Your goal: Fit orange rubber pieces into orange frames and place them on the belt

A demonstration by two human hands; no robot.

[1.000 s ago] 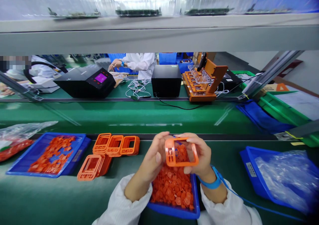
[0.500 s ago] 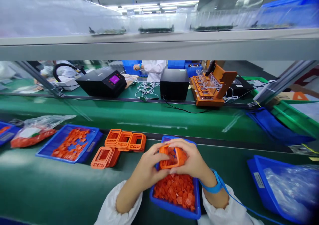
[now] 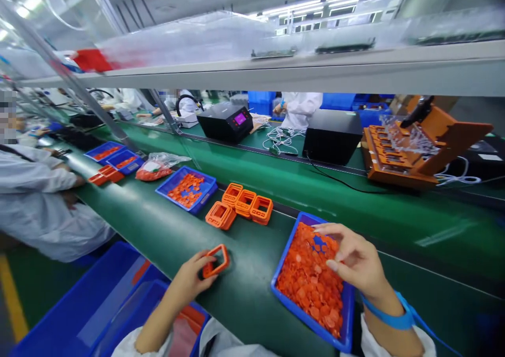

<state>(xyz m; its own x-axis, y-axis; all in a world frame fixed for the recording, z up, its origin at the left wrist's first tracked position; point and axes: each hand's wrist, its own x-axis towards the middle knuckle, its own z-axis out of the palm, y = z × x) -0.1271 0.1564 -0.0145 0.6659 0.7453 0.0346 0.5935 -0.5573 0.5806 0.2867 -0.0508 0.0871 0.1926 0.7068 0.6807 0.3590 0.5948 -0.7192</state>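
Observation:
My left hand [image 3: 194,274] grips an orange rectangular plastic frame [image 3: 224,258] by its left side, low over the green bench in front of me. How many frames are in that grip I cannot tell. Above the blue tray [image 3: 290,314] of small orange plastic pieces [image 3: 311,288], my right hand [image 3: 357,257] has its thumb and fingers apart, with nothing visible between them. A blue band circles the right wrist. Stacks of similar orange frames [image 3: 221,215] stand on the bench beyond my left hand.
Further left lie another blue tray [image 3: 213,188] of orange pieces and a clear bag [image 3: 155,170] of orange parts. A co-worker [image 3: 43,188] sits at the far left. Blue bins [image 3: 90,299] stand below the bench edge. Black machines [image 3: 333,136] and an orange fixture [image 3: 410,151] line the back.
The view has swung left. Both hands held orange frames together over the tray; now they are apart, the left carrying a frame leftward over the bench, while the right has let go.

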